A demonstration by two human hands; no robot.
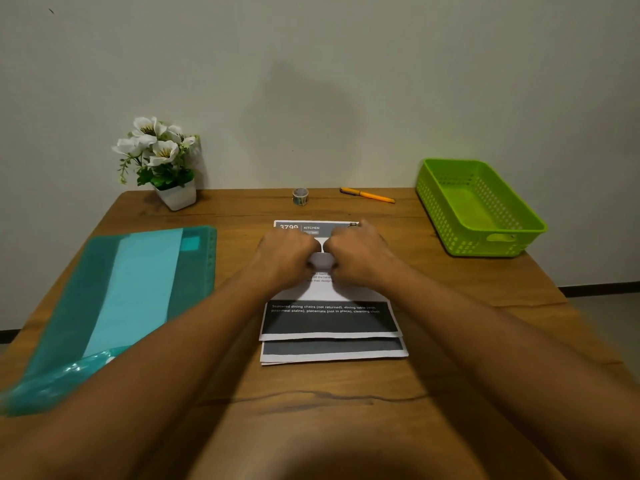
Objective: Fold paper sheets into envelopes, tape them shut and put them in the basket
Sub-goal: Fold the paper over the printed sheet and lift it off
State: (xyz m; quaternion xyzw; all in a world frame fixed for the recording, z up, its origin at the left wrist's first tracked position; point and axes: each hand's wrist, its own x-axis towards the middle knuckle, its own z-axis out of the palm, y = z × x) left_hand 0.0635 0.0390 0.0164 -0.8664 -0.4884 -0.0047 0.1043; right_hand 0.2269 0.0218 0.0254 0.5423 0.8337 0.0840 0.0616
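1. Both hands are on the top paper sheet (pixel 329 320) at mid-surface. The left hand (pixel 284 254) and right hand (pixel 360 252) sit knuckle to knuckle with fingers curled under.
2. Whether they pinch a flap or just press a crease, the view cannot tell.
3. Meeting at the centre line suggests a fold being set there, early in the job.
4. A second sheet (pixel 332 351) lies beneath, peeking out at the near edge.
5. The tape roll (pixel 300 196) waits just beyond the sheet, within reach for sealing.
6. The green basket (pixel 533 230) stands far right, no envelope in it.
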